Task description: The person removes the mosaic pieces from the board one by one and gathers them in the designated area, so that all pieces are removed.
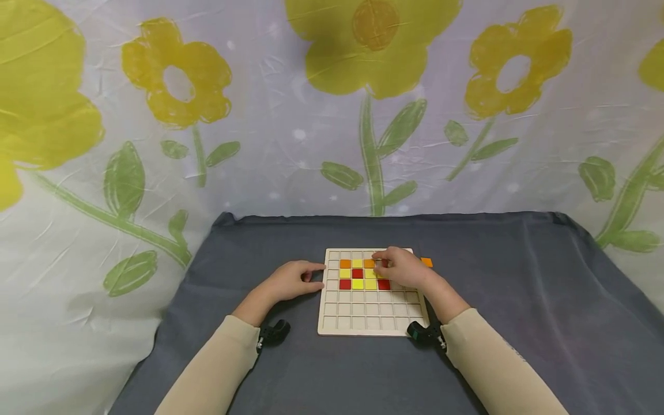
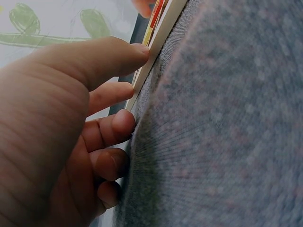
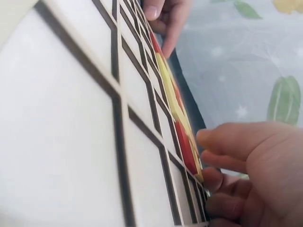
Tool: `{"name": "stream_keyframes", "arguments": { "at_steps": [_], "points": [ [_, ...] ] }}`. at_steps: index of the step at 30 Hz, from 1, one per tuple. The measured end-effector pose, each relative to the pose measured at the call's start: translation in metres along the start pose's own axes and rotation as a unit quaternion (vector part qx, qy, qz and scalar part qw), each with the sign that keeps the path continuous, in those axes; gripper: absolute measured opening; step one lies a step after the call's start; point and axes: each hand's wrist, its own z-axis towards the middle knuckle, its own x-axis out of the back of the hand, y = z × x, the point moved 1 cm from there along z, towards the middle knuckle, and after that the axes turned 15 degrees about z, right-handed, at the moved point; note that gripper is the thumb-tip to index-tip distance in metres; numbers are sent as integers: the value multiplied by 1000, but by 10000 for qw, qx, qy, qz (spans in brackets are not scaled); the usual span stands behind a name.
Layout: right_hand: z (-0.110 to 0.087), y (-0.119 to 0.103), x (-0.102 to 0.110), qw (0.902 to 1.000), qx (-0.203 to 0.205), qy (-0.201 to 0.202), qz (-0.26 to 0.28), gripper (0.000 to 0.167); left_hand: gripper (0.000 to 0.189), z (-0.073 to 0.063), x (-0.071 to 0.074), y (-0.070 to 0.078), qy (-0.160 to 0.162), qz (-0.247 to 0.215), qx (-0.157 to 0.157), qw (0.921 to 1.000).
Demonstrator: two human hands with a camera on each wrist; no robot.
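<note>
A pale wooden grid board point(image 1: 344, 323) lies on the dark cloth, with several red, yellow and orange square tiles in its upper rows. At the board's left edge is my left hand point(image 1: 291, 281); thumb and forefinger touch that edge, spread apart, while the other fingers bend loosely in the left wrist view. My right hand point(image 1: 407, 268) is over the upper right of the tiles. A red tile point(image 1: 385, 263) shows between its thumb and forefinger; whether they pinch it is hidden. Below lies another red tile point(image 1: 384, 285), and an orange tile point(image 1: 369, 263) sits to the left of the fingers.
One orange tile point(image 1: 426, 262) lies off the board, past its upper right edge. Dark grey cloth point(image 1: 519, 288) covers the table. A white curtain point(image 1: 290, 161) printed with yellow flowers hangs behind. Each wrist wears a small black camera point(image 1: 275, 332).
</note>
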Motion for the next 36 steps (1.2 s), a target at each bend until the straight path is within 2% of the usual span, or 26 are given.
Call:
{"name": "stream_keyframes", "arguments": {
  "at_steps": [7,12,22,29,36],
  "points": [
    [4,1,-4,9995,52,141,-273,37,54,0,1,0,-17,21,2,10000],
    [3,0,-4,9997,-48,209,-141,36,55,0,0,0,-18,23,-8,10000],
    [1,-2,-4,9992,30,358,199,35,54,1,-1,1,18,60,78,9999],
    [0,-4,-6,9974,-74,524,492,39,54,1,-2,-1,37,-5,-9,10000],
    [1,-5,-10,9946,-42,855,578,35,54,1,-2,-2,60,-30,-68,10000]
  ]
}}
